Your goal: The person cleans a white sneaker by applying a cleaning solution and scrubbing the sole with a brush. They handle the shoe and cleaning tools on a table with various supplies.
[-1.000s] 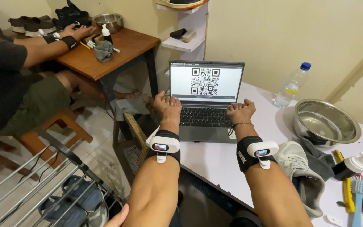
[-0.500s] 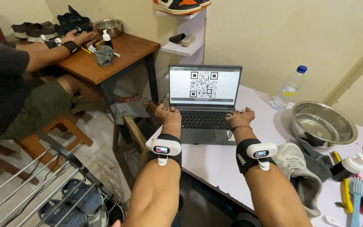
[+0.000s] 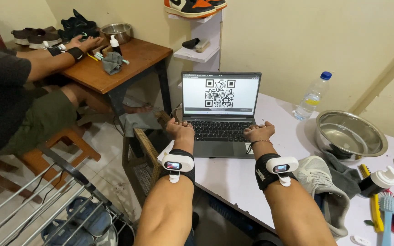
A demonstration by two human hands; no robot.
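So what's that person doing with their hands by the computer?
The person holds both fists out at an open laptop on a white table. The left hand and right hand are closed and hold nothing, one at each side of the keyboard. Each wrist wears a black band with a small screen. A grey shoe and a metal bowl sit to the right. Another person sits at a wooden table nearby.

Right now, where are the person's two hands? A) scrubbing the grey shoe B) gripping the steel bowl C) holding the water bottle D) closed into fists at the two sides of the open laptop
D: the left hand and right hand sit as empty fists at either side of the laptop keyboard.
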